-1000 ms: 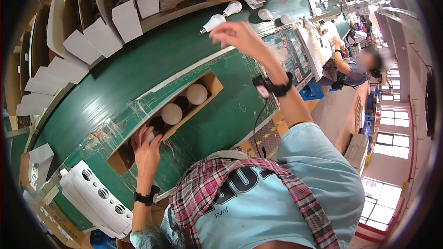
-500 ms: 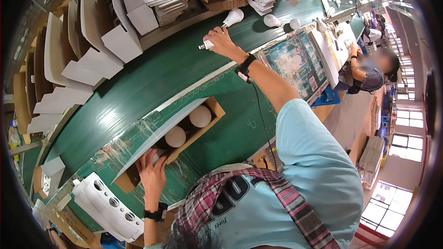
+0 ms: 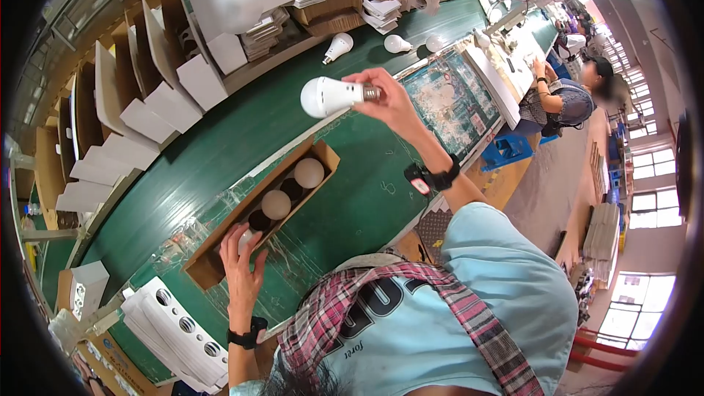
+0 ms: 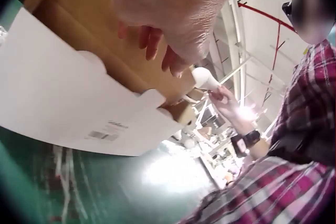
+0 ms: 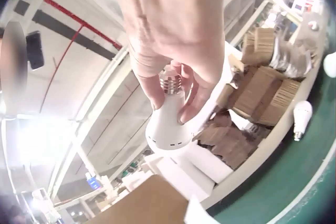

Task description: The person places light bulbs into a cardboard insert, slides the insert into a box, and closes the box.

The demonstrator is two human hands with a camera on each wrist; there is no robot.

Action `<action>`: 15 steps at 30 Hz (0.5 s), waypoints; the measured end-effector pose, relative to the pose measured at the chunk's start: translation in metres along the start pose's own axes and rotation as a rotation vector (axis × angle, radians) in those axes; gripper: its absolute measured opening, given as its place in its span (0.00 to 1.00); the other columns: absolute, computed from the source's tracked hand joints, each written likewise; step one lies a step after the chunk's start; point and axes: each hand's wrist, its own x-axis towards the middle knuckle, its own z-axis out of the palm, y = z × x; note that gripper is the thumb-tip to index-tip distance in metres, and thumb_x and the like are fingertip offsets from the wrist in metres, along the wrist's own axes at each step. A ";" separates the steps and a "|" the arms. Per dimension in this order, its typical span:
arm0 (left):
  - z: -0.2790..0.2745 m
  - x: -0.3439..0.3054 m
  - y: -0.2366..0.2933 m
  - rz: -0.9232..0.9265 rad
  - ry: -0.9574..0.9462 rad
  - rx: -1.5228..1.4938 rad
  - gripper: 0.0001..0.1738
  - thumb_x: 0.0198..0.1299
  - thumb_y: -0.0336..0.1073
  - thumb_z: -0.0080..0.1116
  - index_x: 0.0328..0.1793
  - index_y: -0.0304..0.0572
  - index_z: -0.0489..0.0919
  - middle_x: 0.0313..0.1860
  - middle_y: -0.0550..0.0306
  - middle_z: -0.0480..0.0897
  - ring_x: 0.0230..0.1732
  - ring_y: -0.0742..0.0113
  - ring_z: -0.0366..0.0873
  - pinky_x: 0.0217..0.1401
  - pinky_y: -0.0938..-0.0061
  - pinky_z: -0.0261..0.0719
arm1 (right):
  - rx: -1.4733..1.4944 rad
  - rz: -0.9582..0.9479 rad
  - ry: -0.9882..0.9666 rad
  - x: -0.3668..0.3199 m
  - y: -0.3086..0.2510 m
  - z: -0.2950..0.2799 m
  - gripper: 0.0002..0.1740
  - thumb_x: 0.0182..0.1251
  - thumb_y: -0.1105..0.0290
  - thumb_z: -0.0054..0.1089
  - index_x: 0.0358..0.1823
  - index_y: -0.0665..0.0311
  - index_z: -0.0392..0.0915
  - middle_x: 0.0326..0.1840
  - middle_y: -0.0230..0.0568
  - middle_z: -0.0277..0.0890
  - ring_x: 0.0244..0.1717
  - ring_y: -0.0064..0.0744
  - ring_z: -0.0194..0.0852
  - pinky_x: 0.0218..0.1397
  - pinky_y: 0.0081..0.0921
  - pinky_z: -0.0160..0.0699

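Note:
A white light bulb (image 3: 330, 97) with a silver screw base is held by my right hand (image 3: 389, 106). Its round end points left in the head view, above the far edge of the long carton. In the right wrist view, fingers and thumb pinch the bulb's neck (image 5: 170, 116) beside the threads. My left hand (image 3: 240, 279) rests at the near left part of the open carton (image 3: 205, 268), fingers reaching in over a pale bulb (image 3: 248, 240) that they partly hide. Two round bulb tops, one in the middle (image 3: 276, 205) and one further right (image 3: 309, 173), show inside, with dark holes between.
Another bulb (image 3: 338, 48) lies on the green conveyor belt (image 3: 242, 114), with two more farther right. Open cartons (image 3: 125, 110) line its far side. A stack of white inserts with round holes (image 3: 172, 334) lies at lower left. Another person (image 3: 565, 99) works farther along.
My right hand reached to the belt, picked up a bulb and brought it back toward the carton. The left hand has stayed at the carton, whose long flap has swung back from over the opening.

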 end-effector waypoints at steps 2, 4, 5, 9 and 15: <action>-0.010 0.007 0.020 -0.082 0.030 -0.367 0.30 0.49 0.32 0.67 0.62 0.44 0.73 0.64 0.49 0.70 0.65 0.50 0.68 0.68 0.57 0.64 | -0.047 -0.085 -0.070 -0.021 -0.026 0.024 0.21 0.55 0.81 0.64 0.49 0.63 0.66 0.58 0.46 0.71 0.54 0.28 0.73 0.58 0.26 0.74; -0.010 0.012 0.030 -0.153 0.052 -0.729 0.46 0.50 0.44 0.70 0.73 0.43 0.60 0.67 0.46 0.67 0.63 0.52 0.71 0.65 0.60 0.69 | -0.029 -0.042 -0.171 -0.042 -0.040 0.053 0.22 0.54 0.80 0.68 0.48 0.63 0.67 0.59 0.46 0.69 0.58 0.30 0.71 0.60 0.27 0.73; -0.011 0.016 0.039 -0.167 0.062 -0.919 0.53 0.50 0.51 0.70 0.76 0.43 0.53 0.69 0.46 0.65 0.64 0.53 0.70 0.66 0.60 0.68 | 0.019 -0.039 -0.204 -0.052 -0.043 0.072 0.22 0.53 0.79 0.69 0.47 0.63 0.68 0.57 0.42 0.70 0.55 0.26 0.71 0.56 0.24 0.74; -0.004 0.014 0.035 -0.209 0.058 -1.172 0.46 0.54 0.49 0.67 0.74 0.43 0.57 0.65 0.48 0.69 0.62 0.59 0.71 0.64 0.64 0.70 | -0.113 -0.019 -0.436 -0.085 -0.043 0.132 0.20 0.51 0.75 0.72 0.45 0.64 0.72 0.50 0.34 0.70 0.46 0.24 0.72 0.45 0.19 0.75; -0.010 -0.009 0.018 -0.349 -0.030 -1.187 0.31 0.59 0.46 0.60 0.67 0.41 0.67 0.56 0.52 0.76 0.59 0.63 0.72 0.60 0.67 0.73 | -0.366 -0.248 -0.508 -0.098 -0.032 0.149 0.17 0.53 0.75 0.69 0.45 0.61 0.75 0.47 0.37 0.69 0.46 0.32 0.72 0.44 0.27 0.78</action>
